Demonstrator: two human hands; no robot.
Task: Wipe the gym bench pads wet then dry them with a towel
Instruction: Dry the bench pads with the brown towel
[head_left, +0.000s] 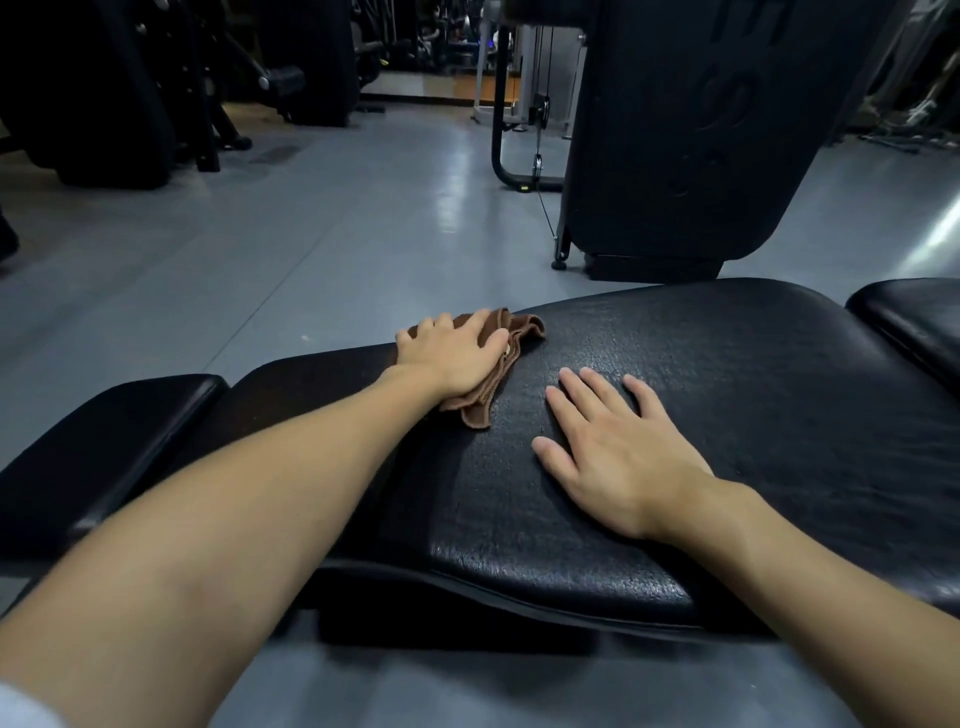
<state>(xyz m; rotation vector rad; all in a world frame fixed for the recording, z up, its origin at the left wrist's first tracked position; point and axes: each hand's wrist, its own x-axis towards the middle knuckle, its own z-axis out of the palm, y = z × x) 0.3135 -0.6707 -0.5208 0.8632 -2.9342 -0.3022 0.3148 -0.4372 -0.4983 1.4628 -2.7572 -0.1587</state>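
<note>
A long black padded bench pad (727, 415) runs across the view, its textured surface glossy. My left hand (452, 353) presses a crumpled brown towel (511, 343) flat onto the pad's far edge, left of middle, fingers spread over the cloth. My right hand (618, 452) lies palm down on the bare pad, fingers apart, holding nothing. A smaller black pad (104, 447) adjoins at the left and another black pad (914, 317) at the right.
A tall black machine housing (701, 130) with a cable and curved frame (501, 130) stands just beyond the bench. Dark gym machines (130, 88) line the far left. Grey floor (311, 208) spreads between them.
</note>
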